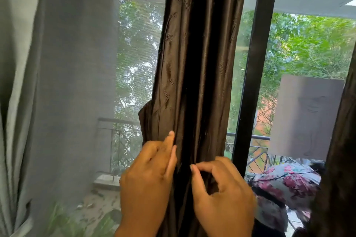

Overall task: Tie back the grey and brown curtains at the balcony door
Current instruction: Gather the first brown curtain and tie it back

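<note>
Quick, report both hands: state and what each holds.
Left hand: closed on the gathered brown curtain.
Right hand: thumb and forefinger pinching a fold of the same curtain.

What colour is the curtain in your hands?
Dark brown curtain, satiny with small embroidered sprigs; seen in the head view.

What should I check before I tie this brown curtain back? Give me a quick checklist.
1. Brown curtain gathered into one bunch: ok.
2. Left hand on the folds: ok, fingers against the fabric.
3. Right hand gripping: ok, pinching a fold.
4. Tie-back or cord ready: cannot tell, none visible.
5. Grey curtain tied: cannot tell, it hangs at the left edge with no tie in view.
6. Door frame clear of fabric: ok.
</note>
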